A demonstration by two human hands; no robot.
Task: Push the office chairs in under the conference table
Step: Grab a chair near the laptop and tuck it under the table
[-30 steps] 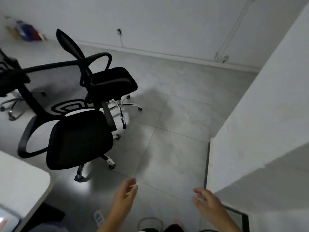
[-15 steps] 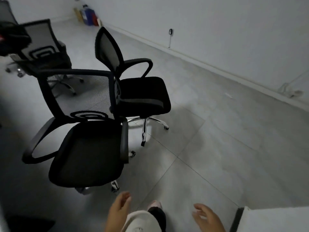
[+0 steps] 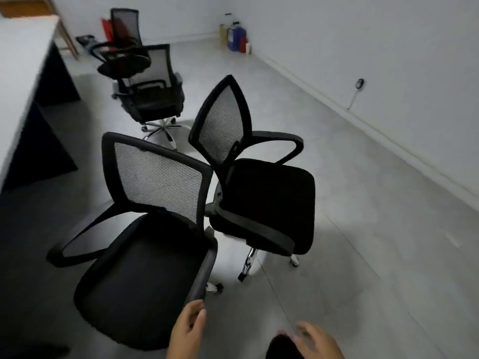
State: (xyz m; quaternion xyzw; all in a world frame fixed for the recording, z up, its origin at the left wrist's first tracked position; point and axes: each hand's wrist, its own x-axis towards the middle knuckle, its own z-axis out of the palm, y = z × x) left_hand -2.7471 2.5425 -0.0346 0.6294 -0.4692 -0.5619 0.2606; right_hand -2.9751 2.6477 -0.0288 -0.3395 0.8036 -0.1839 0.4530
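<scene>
Head view looks down on a pale grey tiled floor (image 3: 363, 203) with thin grout lines, bounded by white walls (image 3: 388, 35) with a light skirting along the base. A small dark fitting with a thin cord (image 3: 359, 84) sits low on the right wall. In the far corner stand several bottles and containers (image 3: 234, 35), one of them blue. Along the left edge runs the counter (image 3: 18, 81), with a smooth white top and dark panels beneath.

Four black office chairs stand out on the floor, none tucked under the counter. The nearest chair (image 3: 145, 255) has a rectangular mesh back with rounded corners, a dark fabric seat and looped armrests; it stands beside the counter's dark end panel, apart from it. Just to its right, the second chair (image 3: 259, 198) has the same mesh back seen edge-on, a padded black seat and a chrome star base with castors. The two backs nearly touch. Farther off, a third chair (image 3: 155, 94) and a fourth chair (image 3: 124, 47) stand close together near the counter.

At the bottom edge, the left hand (image 3: 189, 330) is loosely curled with fingers parted, gripping nothing, its fingertips just at the front end of the nearest chair's right armrest; whether they touch is unclear. The right hand (image 3: 316, 340) is spread loosely and empty, well apart from both chairs.
</scene>
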